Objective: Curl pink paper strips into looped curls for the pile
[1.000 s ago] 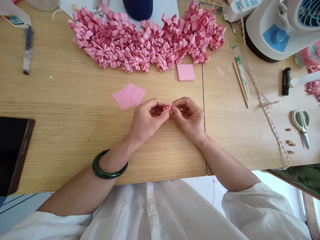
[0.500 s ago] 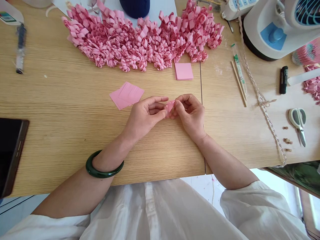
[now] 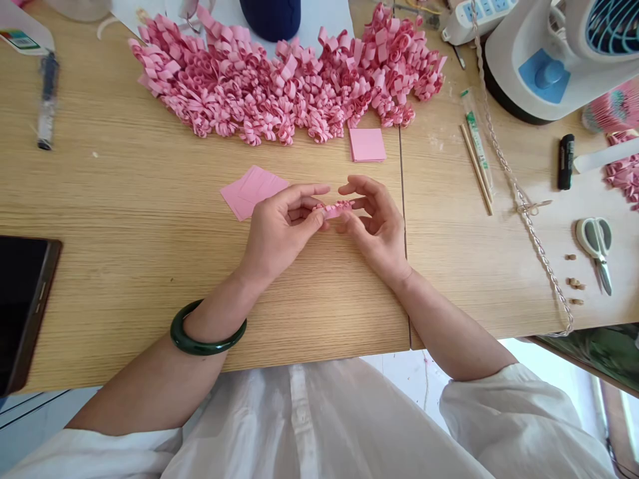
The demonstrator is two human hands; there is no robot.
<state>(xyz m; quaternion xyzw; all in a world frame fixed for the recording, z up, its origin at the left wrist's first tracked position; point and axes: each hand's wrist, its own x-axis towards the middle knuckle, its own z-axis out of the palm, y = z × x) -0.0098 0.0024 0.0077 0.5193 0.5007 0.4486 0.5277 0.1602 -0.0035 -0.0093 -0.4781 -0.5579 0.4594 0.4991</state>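
Observation:
Between my two hands, above the table, is a small pink paper strip [image 3: 335, 210] with a row of curled loops along its upper edge. My left hand [image 3: 279, 226] pinches its left end between thumb and fingers, index finger stretched out above. At the other end, my right hand [image 3: 377, 229] has its thumb and a finger on the strip, with the index finger lifted away. Fanned pink paper squares [image 3: 249, 189] lie just behind my left hand, partly covered by it. Farther back sits a neat stack of pink paper squares [image 3: 368, 145].
A long heap of curled pink paper pieces [image 3: 239, 86] spans the back. At right are wooden sticks [image 3: 476, 169], a braided cord [image 3: 536, 239], scissors [image 3: 596, 249], a black marker [image 3: 566, 161] and a white fan [image 3: 534, 60]. A dark tablet [image 3: 24, 299] lies at left.
The strip has turned from tilted to nearly level, its looped edge now showing. My right index finger has lifted and spread away from it; my left hand has shifted slightly left.

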